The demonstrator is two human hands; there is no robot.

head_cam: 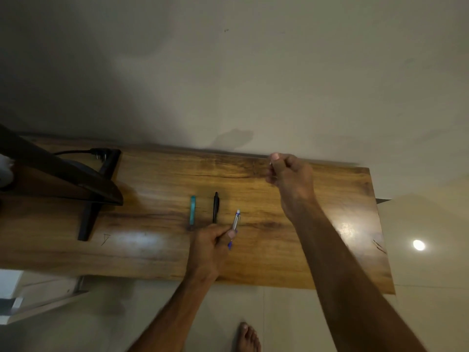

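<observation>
Nearest of all, a bare foot [249, 336] is seen on the floor tiles, at 6 o'clock from the worktop [317, 250].

Just past the near edge of the worktop, the left grip [208, 247] is clenched round a blue and silver click pen [236, 221]. The pen is held just above the wood, near the middle of the worktop. Its long axis runs from 7 o'clock to 1 o'clock. The blue end sticks out under the thumb, and the white and blue end is pointed away from the person.

A little further off, two more pens lie flat on the wood. A black pen [215, 207] lies at 11 o'clock from the left grip, and a teal pen [193, 210] lies just beside it at 9 o'clock. Both are laid straight, from 6 to 12 o'clock, and are touched by nothing.

Further still, the right grip [291, 177] is held up over the far edge of the worktop. A small shiny piece [270, 164] seems to be pinched there between thumb and fingers. It is too small and blurred to be named. It lies at 2 o'clock from the far end of the held pen, well apart from it.

If the two are to be joined, the pen should likely be turned a bit more to the right, or the right grip brought back toward 8 o'clock.

At the far left, a black monitor stand [87, 219] rests on the wood.
</observation>
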